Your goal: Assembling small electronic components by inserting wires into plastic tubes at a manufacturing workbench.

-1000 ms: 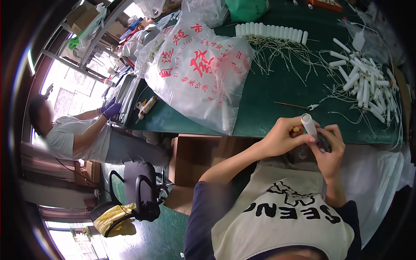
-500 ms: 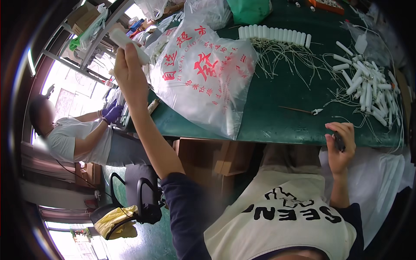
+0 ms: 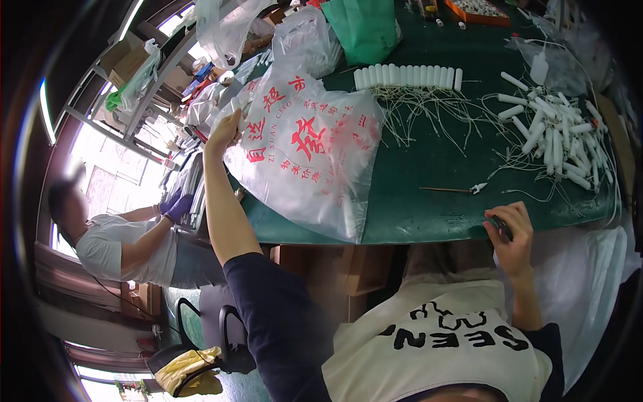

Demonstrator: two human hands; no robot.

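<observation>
Left grip (image 3: 224, 133) lowered to plastic bag (image 3: 311, 161) — hold unclear — right grip (image 3: 514, 236) clasps dark object (image 3: 502, 228).

Left hand (image 3: 224, 134) far forward on an outstretched arm (image 3: 224, 208), right hand (image 3: 514, 234) low and half-curled.

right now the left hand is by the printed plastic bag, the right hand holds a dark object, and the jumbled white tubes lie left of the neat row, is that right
No: the head view shows the jumbled white tubes lying right of the neat row, not left. The left hand is by the printed plastic bag and the right hand holds a dark object.
</observation>
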